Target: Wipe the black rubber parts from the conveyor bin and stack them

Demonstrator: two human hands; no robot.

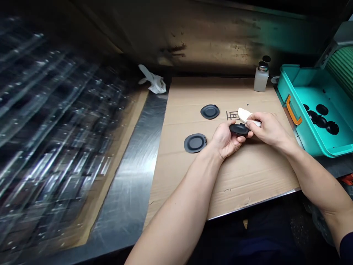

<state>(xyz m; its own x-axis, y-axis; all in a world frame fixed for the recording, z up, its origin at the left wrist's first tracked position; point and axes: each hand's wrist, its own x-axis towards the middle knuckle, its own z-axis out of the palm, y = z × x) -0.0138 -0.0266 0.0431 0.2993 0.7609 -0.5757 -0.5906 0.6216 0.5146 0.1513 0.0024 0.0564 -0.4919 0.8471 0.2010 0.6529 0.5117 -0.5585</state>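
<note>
My left hand [226, 141] is closed round a small black oval part [239, 129], held tilted above the cardboard sheet [248, 173]. Close against its right side, my right hand [264, 127] grips a white tool [243, 115] with a broad, rounded pale head; the head points up and left, just above the black part. Two more black oval parts lie flat on the cardboard: one [210, 111] farther back and one [195, 142] nearer, left of my left hand. Printed characters on the cardboard are partly hidden behind my hands.
A pump bottle [260, 78] stands at the cardboard's back right. On the right, a teal bin [311, 134] with an orange handle holds several black parts. Crumpled white material [157, 84] lies at the back left, beside a bare metal strip [129, 176]. Blurred shiny material fills the far left.
</note>
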